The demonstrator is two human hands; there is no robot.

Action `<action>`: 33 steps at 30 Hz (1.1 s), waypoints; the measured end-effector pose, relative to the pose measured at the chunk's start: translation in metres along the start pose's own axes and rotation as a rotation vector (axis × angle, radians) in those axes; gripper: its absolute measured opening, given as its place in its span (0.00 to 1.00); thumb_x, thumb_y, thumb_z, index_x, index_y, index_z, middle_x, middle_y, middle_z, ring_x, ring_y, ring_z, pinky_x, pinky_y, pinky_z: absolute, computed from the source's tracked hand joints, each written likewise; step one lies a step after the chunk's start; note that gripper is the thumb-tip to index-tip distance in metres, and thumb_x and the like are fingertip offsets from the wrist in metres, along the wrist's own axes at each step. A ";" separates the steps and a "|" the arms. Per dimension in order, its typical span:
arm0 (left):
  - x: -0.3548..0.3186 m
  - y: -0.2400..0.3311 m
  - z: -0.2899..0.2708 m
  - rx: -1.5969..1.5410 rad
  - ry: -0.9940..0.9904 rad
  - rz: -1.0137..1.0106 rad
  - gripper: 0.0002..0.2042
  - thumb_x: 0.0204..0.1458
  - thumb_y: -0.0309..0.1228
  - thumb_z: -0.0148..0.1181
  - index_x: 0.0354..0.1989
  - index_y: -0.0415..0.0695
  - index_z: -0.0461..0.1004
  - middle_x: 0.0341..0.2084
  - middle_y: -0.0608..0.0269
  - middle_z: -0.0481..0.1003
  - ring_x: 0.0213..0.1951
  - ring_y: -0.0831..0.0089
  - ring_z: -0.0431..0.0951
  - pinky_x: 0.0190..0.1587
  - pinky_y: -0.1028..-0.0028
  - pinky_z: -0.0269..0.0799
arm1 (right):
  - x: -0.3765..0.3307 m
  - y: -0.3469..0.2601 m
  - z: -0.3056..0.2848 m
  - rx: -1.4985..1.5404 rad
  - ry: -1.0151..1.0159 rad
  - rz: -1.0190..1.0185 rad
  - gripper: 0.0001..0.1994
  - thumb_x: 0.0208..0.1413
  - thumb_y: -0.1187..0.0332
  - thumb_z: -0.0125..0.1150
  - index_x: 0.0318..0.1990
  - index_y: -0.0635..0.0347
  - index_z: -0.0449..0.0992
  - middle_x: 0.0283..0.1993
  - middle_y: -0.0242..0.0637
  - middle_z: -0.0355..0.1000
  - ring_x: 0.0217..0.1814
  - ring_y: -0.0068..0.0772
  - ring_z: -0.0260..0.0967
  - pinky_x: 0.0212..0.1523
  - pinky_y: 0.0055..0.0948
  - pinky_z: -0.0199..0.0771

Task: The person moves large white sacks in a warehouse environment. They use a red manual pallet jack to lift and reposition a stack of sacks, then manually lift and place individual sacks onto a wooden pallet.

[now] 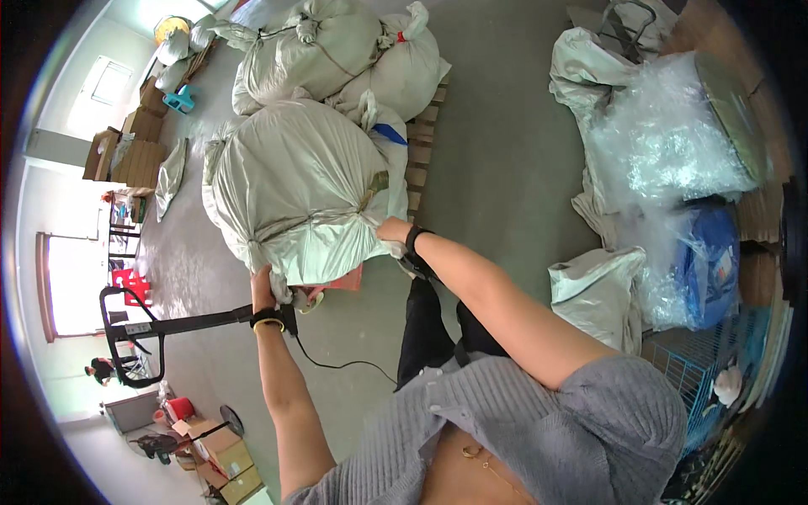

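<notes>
Both of my hands hold the near end of a large, stuffed white woven sack. My left hand is closed on the sack's lower left corner. Farther right, my right hand grips a bunched fold of the cloth on its right side. The sack's near side is gathered into creases between the two hands. Behind it, more full white sacks with tied necks sit on a slatted wooden pallet.
A black long-handled bar with a loop grip extends left beside my left wrist, with a cable nearby. Clear plastic-wrapped bundles, a blue bag and a blue wire cage stand at right. Cardboard boxes line the left wall.
</notes>
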State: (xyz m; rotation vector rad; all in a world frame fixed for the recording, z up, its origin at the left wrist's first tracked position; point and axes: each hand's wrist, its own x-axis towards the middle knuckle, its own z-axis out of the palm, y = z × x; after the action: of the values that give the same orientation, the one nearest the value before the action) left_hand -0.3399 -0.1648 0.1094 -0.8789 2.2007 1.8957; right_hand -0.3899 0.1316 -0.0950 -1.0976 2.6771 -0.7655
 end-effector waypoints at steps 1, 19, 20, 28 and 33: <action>-0.005 0.005 -0.009 0.029 -0.008 -0.004 0.13 0.41 0.35 0.49 0.30 0.37 0.67 0.24 0.61 0.69 0.23 0.71 0.69 0.27 0.73 0.65 | -0.007 -0.007 -0.008 -0.039 0.044 -0.037 0.07 0.29 0.64 0.52 0.17 0.57 0.71 0.19 0.43 0.67 0.21 0.45 0.65 0.21 0.36 0.66; -0.152 0.062 -0.005 0.306 -0.114 -0.061 0.09 0.42 0.35 0.50 0.20 0.41 0.66 0.13 0.71 0.62 0.16 0.81 0.62 0.18 0.81 0.56 | -0.161 -0.097 -0.086 0.148 -0.063 0.202 0.09 0.39 0.68 0.47 0.20 0.63 0.71 0.21 0.48 0.67 0.25 0.45 0.67 0.27 0.39 0.67; -0.155 0.065 -0.002 0.245 -0.096 -0.080 0.09 0.41 0.35 0.50 0.20 0.42 0.66 0.13 0.70 0.63 0.15 0.81 0.62 0.18 0.81 0.56 | -0.163 -0.100 -0.101 0.203 -0.060 0.247 0.08 0.37 0.68 0.48 0.20 0.63 0.71 0.20 0.48 0.67 0.25 0.46 0.68 0.27 0.40 0.67; -0.110 0.007 -0.017 0.092 -0.250 -0.399 0.13 0.48 0.39 0.46 0.29 0.38 0.67 0.21 0.66 0.67 0.23 0.77 0.67 0.27 0.80 0.61 | -0.132 -0.091 -0.127 0.640 -0.227 0.644 0.17 0.41 0.58 0.50 0.23 0.68 0.70 0.22 0.51 0.67 0.26 0.47 0.66 0.27 0.38 0.65; -0.077 0.001 -0.015 -0.166 -0.330 -0.205 0.23 0.48 0.45 0.46 0.41 0.35 0.61 0.29 0.56 0.69 0.32 0.69 0.69 0.37 0.73 0.65 | -0.134 -0.076 -0.131 0.748 -0.378 0.835 0.22 0.36 0.52 0.55 0.23 0.68 0.71 0.21 0.46 0.69 0.24 0.41 0.67 0.27 0.34 0.65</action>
State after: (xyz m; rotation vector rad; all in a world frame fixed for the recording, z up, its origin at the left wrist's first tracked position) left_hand -0.2730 -0.1519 0.1474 -0.7186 1.7195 1.9773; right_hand -0.2879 0.2308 0.0490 0.0701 1.9318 -1.0678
